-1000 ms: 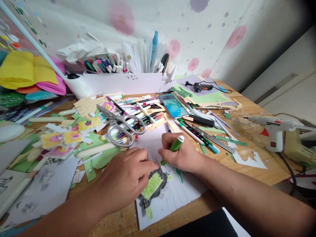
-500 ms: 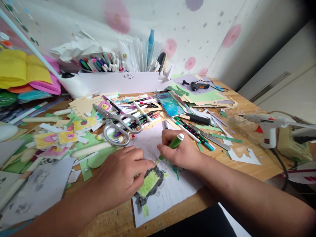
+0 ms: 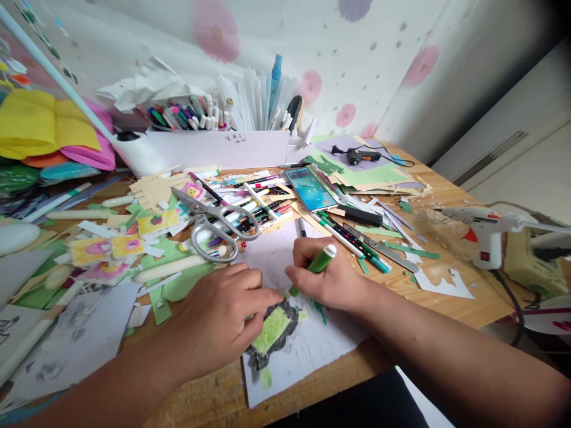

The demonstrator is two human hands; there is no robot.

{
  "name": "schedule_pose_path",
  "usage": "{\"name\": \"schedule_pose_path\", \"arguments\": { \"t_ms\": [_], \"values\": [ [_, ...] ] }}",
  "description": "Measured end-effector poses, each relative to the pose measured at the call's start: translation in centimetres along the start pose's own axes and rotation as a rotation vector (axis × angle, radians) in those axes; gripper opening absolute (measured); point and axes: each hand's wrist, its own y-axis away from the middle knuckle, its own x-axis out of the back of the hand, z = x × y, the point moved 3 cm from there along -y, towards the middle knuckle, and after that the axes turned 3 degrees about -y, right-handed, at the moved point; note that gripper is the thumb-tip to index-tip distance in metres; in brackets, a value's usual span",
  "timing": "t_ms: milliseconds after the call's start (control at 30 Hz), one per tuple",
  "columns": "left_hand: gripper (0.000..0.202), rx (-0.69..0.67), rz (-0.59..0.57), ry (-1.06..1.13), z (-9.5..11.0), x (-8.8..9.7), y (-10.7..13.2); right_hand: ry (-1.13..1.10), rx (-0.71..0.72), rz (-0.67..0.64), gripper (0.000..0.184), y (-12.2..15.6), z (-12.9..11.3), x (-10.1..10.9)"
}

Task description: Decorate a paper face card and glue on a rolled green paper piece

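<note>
My right hand (image 3: 325,276) is closed round a green marker (image 3: 322,259), its white end pointing up and its tip down by the paper. Under both hands lies a white sheet (image 3: 307,362) with green strokes and grey smudges. On it is a small paper cutout (image 3: 272,330), light green in the middle with a dark, uneven border. My left hand (image 3: 232,306) rests over the cutout's left side, index finger stretched along its top edge and thumb apart below; the other fingers are bent. The marker tip is close to that index fingertip.
Grey scissors (image 3: 218,223) lie open beyond my left hand. Loose markers and a phone (image 3: 310,189) lie behind the sheet, paper scraps (image 3: 187,285) to the left. A white glue gun (image 3: 486,229) stands at the right, near a metal blade (image 3: 388,252). A pen box (image 3: 218,148) stands behind.
The whole view has shifted slightly. The marker tip has come a little closer to the cutout's top edge and my left index fingertip. My left hand keeps its place on the cutout.
</note>
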Motion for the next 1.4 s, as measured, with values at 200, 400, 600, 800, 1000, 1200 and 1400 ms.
{"name": "schedule_pose_path", "arguments": {
  "t_ms": [200,400,600,800,1000,1200,1400],
  "values": [
    [0.029,-0.009,0.152,0.135,-0.9,0.7,0.5,-0.234,-0.087,0.299,0.021,-1.3,2.2,2.5],
    [0.020,0.313,0.207,0.048,-0.8,3.1,2.1,-0.280,-0.079,0.500,0.023,-1.9,3.5,4.1],
    [0.039,0.414,-0.070,-0.110,0.9,2.4,1.5,-0.243,-0.030,0.481,0.022,-1.6,2.7,4.1],
    [0.016,0.367,-0.043,-0.179,2.2,3.9,-0.3,-0.216,0.002,0.518,0.021,-1.7,2.4,4.7],
    [0.015,0.353,0.059,-0.177,4.9,6.6,-1.2,-0.214,0.011,0.560,0.022,-1.9,2.7,5.5],
    [0.010,0.359,0.279,0.141,5.9,6.4,-1.7,-0.205,0.028,0.574,0.023,-2.1,3.1,6.0],
    [0.011,0.360,0.325,0.222,5.0,3.3,0.5,-0.226,0.030,0.625,0.021,-2.2,3.4,6.5]
  ]
}}
